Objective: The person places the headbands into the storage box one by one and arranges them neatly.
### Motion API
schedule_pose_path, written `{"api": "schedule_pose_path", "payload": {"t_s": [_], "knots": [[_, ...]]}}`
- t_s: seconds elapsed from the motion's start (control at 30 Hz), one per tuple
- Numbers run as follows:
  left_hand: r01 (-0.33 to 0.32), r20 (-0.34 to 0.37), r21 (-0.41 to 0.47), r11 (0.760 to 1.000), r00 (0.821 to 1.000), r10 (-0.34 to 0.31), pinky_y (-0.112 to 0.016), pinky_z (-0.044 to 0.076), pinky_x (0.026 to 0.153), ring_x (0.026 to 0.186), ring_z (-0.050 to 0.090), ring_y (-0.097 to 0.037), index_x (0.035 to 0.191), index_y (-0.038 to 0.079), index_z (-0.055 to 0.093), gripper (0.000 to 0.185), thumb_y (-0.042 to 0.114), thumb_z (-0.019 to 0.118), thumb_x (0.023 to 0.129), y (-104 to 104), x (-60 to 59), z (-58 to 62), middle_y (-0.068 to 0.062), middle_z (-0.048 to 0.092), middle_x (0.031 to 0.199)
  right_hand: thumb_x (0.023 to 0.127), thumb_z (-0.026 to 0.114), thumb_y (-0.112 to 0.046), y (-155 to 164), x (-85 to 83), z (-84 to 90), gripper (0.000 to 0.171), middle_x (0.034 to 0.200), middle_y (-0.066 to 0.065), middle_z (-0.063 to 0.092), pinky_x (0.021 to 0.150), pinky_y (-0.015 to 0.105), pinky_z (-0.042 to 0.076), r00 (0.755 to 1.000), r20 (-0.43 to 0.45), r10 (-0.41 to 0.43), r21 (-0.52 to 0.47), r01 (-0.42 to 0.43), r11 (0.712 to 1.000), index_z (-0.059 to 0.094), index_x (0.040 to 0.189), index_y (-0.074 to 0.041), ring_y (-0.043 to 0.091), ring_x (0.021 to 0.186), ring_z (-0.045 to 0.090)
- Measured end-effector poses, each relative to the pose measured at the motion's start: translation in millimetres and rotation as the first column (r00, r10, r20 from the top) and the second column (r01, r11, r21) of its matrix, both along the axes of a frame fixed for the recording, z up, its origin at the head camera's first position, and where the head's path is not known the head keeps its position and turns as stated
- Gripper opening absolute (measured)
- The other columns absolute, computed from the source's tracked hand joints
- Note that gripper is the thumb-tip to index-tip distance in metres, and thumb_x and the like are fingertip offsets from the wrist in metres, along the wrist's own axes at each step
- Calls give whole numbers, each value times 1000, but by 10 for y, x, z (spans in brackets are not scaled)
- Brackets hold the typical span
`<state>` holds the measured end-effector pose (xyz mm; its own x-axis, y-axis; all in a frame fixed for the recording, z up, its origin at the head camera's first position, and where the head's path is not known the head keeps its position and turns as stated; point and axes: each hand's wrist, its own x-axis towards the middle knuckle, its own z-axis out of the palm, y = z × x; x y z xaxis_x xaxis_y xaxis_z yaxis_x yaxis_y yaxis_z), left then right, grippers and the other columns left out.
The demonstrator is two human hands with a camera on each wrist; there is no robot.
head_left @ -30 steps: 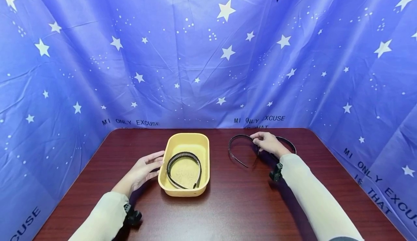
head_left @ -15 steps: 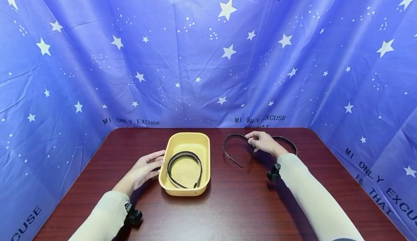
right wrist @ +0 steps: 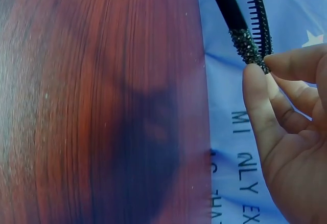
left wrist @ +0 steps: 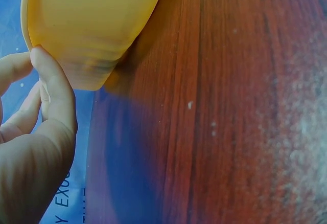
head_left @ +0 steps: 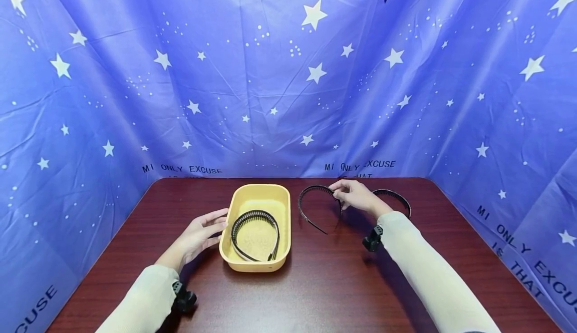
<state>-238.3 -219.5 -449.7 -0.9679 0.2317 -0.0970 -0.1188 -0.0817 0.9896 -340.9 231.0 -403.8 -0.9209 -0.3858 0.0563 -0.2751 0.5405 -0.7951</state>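
My right hand (head_left: 358, 196) pinches a black toothed headband (head_left: 299, 207) between thumb and fingers, its open ends hanging downward over the table. In the right wrist view, the grip is on a stretch of the band covered with glittery stones (right wrist: 244, 45). My left hand (head_left: 198, 235) rests its extended fingertips against the left side of a yellow plastic basin (head_left: 289, 213); the left wrist view has the thumb tip right at the basin wall (left wrist: 92, 24). Black toothed headband material (head_left: 252, 214) lies inside the basin. Another black headband (head_left: 396, 194) stands behind my right forearm, partly hidden.
The dark red wood-grain table (head_left: 315, 293) carries all of this. A blue star-printed cloth (head_left: 270, 72) hangs along its back and both sides. Small black devices are strapped at both wrists (head_left: 182, 298).
My right hand has moved left with the pinched headband, toward the basin and away from the other headband. The left hand and the basin have stayed in place.
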Motion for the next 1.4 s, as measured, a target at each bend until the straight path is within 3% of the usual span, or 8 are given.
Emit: {"api": "schedule_pose_path", "payload": {"t_s": [0.3, 0.6, 0.9, 1.4], "knots": [[9, -3, 0, 1000, 1000, -9, -33, 54, 90, 104, 62, -12, 153, -5, 31, 61, 6, 60, 100, -13, -6, -5, -20, 54, 132, 99, 58, -9, -180, 63, 74, 28, 109, 24, 64, 72, 49, 58, 999, 20, 29, -10, -29, 1000, 64, 126, -1, 22, 72, 65], [8, 1, -2, 1000, 1000, -8, -32, 55, 88, 104, 63, -12, 153, -5, 32, 62, 7, 61, 100, -11, -9, -24, -17, 55, 131, 99, 58, -6, -377, 87, 104, 28, 108, 27, 63, 66, 40, 59, 994, 8, 106, -62, -105, 993, 62, 125, 3, 23, 75, 64], [3, -2, -16, 1000, 1000, -3, -32, 55, 88, 104, 63, -12, 153, -5, 33, 62, 8, 62, 100, -9, -15, -25, -17, 55, 131, 98, 58, -5, -596, 145, 165, 28, 110, 27, 62, 69, 45, 59, 989, 3, 147, -74, -147, 986, 62, 125, 3, 20, 77, 64], [-10, 9, -11, 1000, 1000, 10, -33, 55, 88, 104, 63, -13, 152, -4, 35, 61, 7, 62, 99, -12, -36, -36, -17, 56, 130, 99, 57, -4, -931, 223, 233, 31, 110, 28, 59, 67, 40, 59, 976, 38, 212, -98, -208, 973, 60, 130, 1, 19, 75, 60]]}}
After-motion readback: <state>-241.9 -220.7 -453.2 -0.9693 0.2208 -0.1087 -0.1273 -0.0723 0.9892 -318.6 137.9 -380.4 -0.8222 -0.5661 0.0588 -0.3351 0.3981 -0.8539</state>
